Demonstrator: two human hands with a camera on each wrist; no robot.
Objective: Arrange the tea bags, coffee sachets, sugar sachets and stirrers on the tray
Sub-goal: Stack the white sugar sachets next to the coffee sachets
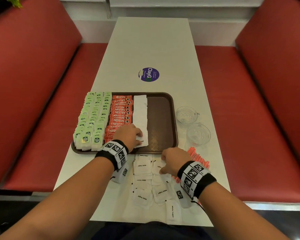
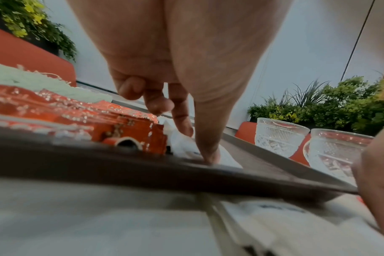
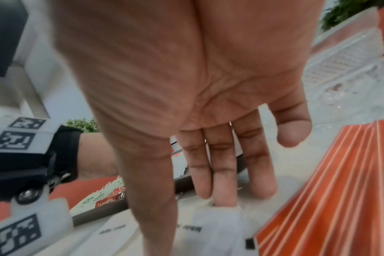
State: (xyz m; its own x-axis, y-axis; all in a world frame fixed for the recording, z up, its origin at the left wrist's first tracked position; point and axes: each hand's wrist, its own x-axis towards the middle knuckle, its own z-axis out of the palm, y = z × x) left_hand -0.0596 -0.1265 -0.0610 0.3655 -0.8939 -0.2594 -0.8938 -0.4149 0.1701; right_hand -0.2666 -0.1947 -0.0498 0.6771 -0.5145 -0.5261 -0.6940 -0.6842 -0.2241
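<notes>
On the brown tray (image 1: 161, 118) lie columns of green tea bags (image 1: 92, 118), red coffee sachets (image 1: 120, 113) and a column of white sugar sachets (image 1: 140, 111). My left hand (image 1: 138, 135) is at the front end of that white column. Thumb and forefinger pinch a sugar sachet (image 2: 227, 159) down against the tray (image 2: 121, 164). Loose sugar sachets (image 1: 142, 182) are scattered on the table in front of the tray. My right hand (image 1: 162, 166) reaches over them, its straight fingers (image 3: 226, 199) touching one sachet (image 3: 215, 223). Orange stirrers (image 1: 198, 157) lie just right of this hand.
Two cut-glass cups (image 1: 186, 115) (image 1: 198, 134) stand on the white table to the right of the tray. The tray's right third is bare. Red bench seats (image 1: 42, 118) run along both sides of the table. A round purple sticker (image 1: 148, 74) sits beyond the tray.
</notes>
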